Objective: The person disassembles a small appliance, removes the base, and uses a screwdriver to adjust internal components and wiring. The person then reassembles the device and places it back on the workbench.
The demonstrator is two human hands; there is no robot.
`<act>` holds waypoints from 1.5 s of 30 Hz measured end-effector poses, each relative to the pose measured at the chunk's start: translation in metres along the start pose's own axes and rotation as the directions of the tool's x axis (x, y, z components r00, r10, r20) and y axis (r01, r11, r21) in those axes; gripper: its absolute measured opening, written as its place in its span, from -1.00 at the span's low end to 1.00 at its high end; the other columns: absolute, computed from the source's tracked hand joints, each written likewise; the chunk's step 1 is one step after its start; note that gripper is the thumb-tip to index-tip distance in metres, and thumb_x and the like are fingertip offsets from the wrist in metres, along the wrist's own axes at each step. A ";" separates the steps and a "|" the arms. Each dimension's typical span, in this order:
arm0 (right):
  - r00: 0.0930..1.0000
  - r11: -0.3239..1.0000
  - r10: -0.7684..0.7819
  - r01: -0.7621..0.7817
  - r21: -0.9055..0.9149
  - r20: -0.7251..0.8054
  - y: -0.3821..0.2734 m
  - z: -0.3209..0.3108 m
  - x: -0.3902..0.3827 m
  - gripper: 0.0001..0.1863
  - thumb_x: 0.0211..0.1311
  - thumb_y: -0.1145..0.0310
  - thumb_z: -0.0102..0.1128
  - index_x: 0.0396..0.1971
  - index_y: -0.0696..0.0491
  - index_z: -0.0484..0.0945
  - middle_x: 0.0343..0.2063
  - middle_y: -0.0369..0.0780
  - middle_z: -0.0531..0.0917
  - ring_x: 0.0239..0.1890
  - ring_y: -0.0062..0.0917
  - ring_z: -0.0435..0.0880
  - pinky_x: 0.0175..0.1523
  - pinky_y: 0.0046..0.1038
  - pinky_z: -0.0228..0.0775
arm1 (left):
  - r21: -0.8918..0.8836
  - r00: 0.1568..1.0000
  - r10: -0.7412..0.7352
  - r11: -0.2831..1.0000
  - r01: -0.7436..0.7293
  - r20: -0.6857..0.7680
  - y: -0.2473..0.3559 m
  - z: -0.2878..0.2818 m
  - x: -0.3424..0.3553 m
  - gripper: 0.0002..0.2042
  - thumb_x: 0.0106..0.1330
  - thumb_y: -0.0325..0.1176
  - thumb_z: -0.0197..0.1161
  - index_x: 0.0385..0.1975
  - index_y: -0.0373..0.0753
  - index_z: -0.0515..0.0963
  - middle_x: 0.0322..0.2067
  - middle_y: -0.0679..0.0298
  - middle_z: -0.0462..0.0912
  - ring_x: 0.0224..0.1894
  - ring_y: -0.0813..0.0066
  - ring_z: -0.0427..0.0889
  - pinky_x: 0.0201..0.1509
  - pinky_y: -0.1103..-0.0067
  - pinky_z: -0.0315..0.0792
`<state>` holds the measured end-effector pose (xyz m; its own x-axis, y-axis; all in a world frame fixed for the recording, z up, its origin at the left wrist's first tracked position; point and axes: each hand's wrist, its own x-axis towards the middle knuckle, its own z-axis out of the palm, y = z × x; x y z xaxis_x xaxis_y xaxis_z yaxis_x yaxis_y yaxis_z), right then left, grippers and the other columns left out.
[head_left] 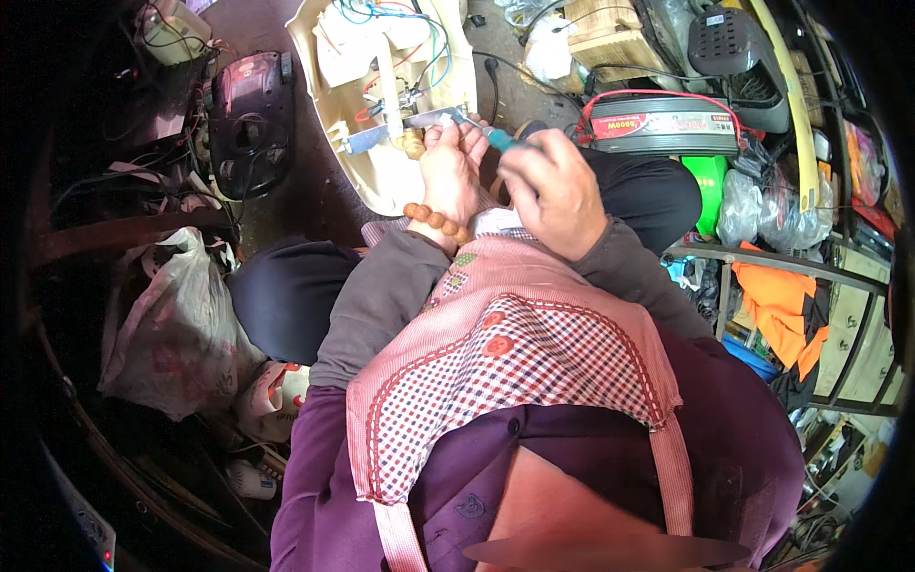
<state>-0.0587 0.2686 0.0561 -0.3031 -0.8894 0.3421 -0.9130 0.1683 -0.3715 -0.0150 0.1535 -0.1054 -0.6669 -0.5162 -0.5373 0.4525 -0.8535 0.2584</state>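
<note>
1. Grip: I have the right hand (pixel 558 195) closed around the teal handle of a screwdriver (pixel 501 140), its shaft angled up-left.
2. Left hand (pixel 450 176): fingers part-curled, up against the right end of a flat metal bar (pixel 367 141). I can't tell from my view whether they clamp it or just steady it. Bead bracelet (pixel 437 221) on that wrist.
3. Screwdriver tip sits by the left fingers at that bar end; too small for me to confirm contact.
4. Bar lies across a cream plastic shell (pixel 372 189), ahead of the person's lap, open side up. Loose coloured wires (pixel 438 55) in its upper part.
5. Left of shell: dark appliance housing (pixel 253 129), apart from it, on the floor.
6. Right, beyond the right hand: grey box (pixel 658 126) with a red cable (pixel 658 93) arched over it.
</note>
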 end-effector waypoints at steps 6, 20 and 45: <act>0.988 0.982 0.094 -0.071 -0.176 0.123 -0.001 -0.011 0.007 -0.63 0.35 0.26 0.48 0.04 0.10 0.66 -0.15 -0.05 0.67 -0.15 -0.09 0.73 -0.07 -0.19 0.61 | -0.037 0.999 0.020 0.999 -0.019 0.035 -0.003 -0.001 0.002 -0.85 0.76 -0.32 -0.02 0.04 -0.27 0.39 -0.02 0.02 0.68 -0.07 0.20 0.75 0.06 0.30 0.75; 0.928 0.922 0.361 -0.340 -0.186 0.094 -0.020 -0.013 0.020 -0.63 0.32 0.28 0.45 0.04 0.08 0.60 -0.14 -0.03 0.60 -0.10 -0.05 0.68 0.01 -0.12 0.58 | -0.004 0.999 -0.025 1.000 0.025 -0.025 -0.002 0.001 -0.001 -0.95 0.72 -0.36 0.08 -0.04 -0.17 0.41 0.03 -0.01 0.67 -0.05 0.18 0.72 0.09 0.24 0.72; 0.945 0.940 0.326 -0.320 -0.121 0.035 -0.011 -0.016 0.009 -0.58 0.29 0.31 0.42 0.11 0.09 0.58 -0.06 -0.01 0.63 -0.07 -0.03 0.71 0.00 -0.16 0.59 | -0.080 0.998 -0.054 0.995 0.056 0.022 -0.004 -0.004 0.002 -0.90 0.65 -0.46 0.17 -0.15 -0.07 0.43 0.06 -0.01 0.70 0.01 0.11 0.74 0.16 0.21 0.73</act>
<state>-0.0555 0.2660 0.0773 -0.5743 -0.8003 0.1722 -0.7943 0.4939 -0.3538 -0.0154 0.1562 -0.1104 -0.7034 -0.4706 -0.5327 0.4606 -0.8726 0.1627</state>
